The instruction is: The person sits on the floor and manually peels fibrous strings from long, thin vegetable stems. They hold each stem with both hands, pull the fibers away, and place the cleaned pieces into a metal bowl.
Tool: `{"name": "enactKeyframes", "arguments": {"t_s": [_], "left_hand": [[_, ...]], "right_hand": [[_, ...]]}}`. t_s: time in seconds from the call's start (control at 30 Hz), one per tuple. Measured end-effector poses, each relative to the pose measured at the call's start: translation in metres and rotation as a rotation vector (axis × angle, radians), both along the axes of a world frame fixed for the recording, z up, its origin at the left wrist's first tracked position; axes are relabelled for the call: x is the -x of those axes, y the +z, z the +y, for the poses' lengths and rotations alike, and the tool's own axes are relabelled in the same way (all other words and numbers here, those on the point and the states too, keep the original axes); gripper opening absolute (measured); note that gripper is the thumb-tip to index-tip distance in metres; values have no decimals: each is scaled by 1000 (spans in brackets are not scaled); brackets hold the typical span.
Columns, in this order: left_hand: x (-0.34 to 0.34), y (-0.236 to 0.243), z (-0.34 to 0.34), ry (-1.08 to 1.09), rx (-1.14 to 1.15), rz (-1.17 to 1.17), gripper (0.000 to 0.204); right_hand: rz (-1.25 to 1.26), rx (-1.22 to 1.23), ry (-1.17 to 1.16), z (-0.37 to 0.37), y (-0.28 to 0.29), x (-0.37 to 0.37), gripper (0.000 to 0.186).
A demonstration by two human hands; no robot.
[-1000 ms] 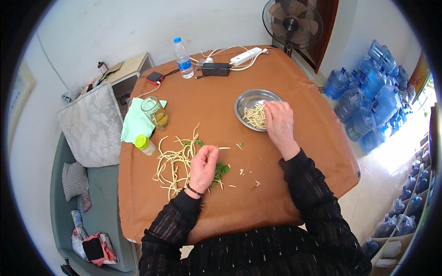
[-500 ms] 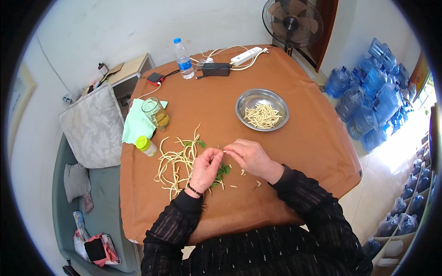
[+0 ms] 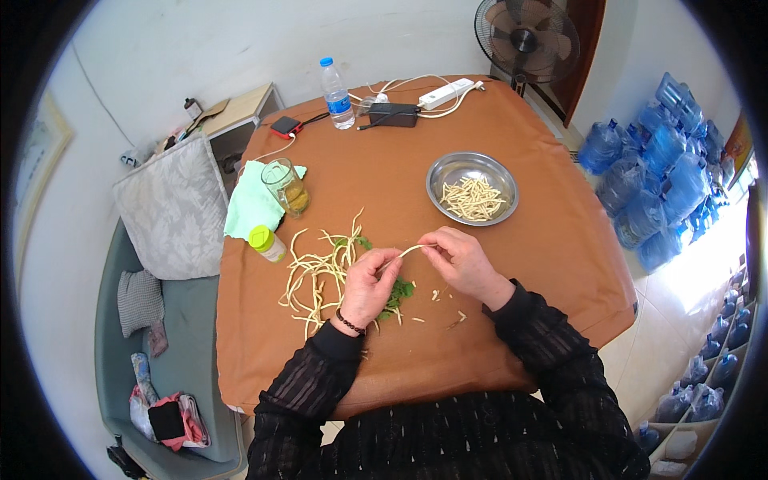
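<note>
My left hand (image 3: 370, 288) and right hand (image 3: 464, 262) pinch narrowly on a pale bean (image 3: 414, 247) arching between my fingertips, probably light, bendy and easily snapped, best held near each end.

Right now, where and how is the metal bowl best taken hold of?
I would pinch the metal bowl at its near-right rim, coming from above and outside. The bowl sits upright, and its round rim stays bare above the cut bean pieces inside. The right hand looks nearer, but should first release the bean strand it pinches.
</note>
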State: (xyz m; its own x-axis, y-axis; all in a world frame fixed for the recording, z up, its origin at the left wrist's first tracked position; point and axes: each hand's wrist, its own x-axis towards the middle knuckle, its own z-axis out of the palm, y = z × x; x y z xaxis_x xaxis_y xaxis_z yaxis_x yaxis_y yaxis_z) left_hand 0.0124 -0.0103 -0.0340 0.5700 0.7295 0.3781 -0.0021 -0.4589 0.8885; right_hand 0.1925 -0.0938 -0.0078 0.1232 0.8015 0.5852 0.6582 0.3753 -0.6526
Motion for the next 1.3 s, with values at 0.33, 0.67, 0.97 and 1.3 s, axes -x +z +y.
{"name": "enactKeyframes", "arguments": {"t_s": [0.33,0.67,0.97,1.3], "left_hand": [[2,12,2,95,-218,69,11],[2,18,0,108,-432,158,9],[-1,43,-41,71,-729,164,7],[0,0,5,2,443,-57,17]], "right_hand": [[135,133,127,-4,1,1,9],[-209,70,7,-3,-6,-3,7],[-390,45,-431,13,-20,-10,11],[-327,-268,-632,12,4,-59,16]]}}
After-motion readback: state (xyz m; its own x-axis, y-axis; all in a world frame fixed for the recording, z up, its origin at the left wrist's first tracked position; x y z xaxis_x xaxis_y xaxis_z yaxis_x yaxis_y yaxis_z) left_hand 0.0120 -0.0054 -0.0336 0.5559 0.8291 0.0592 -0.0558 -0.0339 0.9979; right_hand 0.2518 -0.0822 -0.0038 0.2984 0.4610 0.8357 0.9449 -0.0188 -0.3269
